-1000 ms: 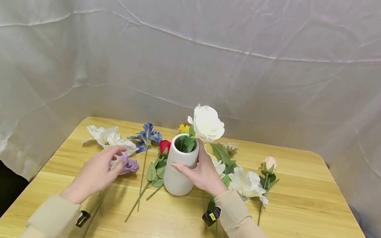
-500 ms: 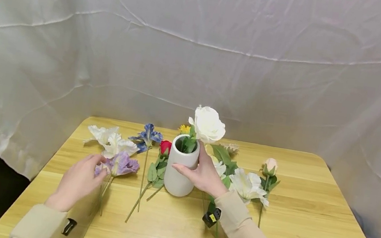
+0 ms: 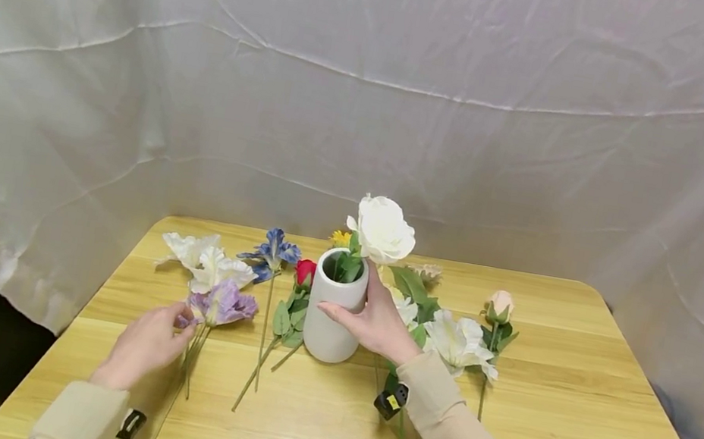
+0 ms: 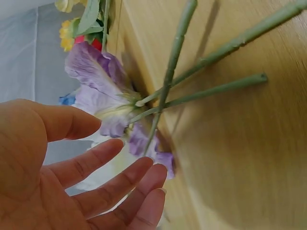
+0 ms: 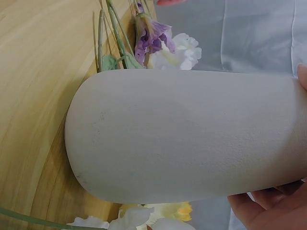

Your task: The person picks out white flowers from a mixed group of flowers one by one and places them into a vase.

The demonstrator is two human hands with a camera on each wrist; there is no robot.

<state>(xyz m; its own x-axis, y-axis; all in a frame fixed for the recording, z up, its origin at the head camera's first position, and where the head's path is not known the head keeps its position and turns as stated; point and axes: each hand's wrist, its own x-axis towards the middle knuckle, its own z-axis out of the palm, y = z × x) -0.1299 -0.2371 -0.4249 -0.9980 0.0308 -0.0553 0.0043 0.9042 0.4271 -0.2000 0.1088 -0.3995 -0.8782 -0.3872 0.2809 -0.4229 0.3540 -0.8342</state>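
Just below the centre of the head view, a white vase (image 3: 332, 324) stands upright on a wood-grain table (image 3: 568, 423), a white rose (image 3: 385, 231) leaning out of its mouth toward the right. The right hand (image 3: 380, 321) grips the vase from its right side, thumb across the front and fingers around the back, as the right wrist view confirms at its right edge. Left of the vase, in the lower left of the frame, lies a purple flower (image 3: 226, 303); the left hand (image 3: 147, 342) is at its left edge, fingers loosely bent and parted, thumb apart from them in the left wrist view. Whether its fingertips touch the petals cannot be told. Green stems (image 4: 216, 55) cross in the upper right of that wrist view. Beyond the purple flower are white blossoms (image 3: 216, 267) and a blue flower (image 3: 277, 247), with a red rose (image 3: 305, 271) just beside the vase and a yellow flower (image 3: 340, 238) behind it. To the right lie a white lily-like flower (image 3: 457, 340) and a pale pink rosebud (image 3: 501, 303). Grey cloth (image 3: 409, 121) fills the upper frame.
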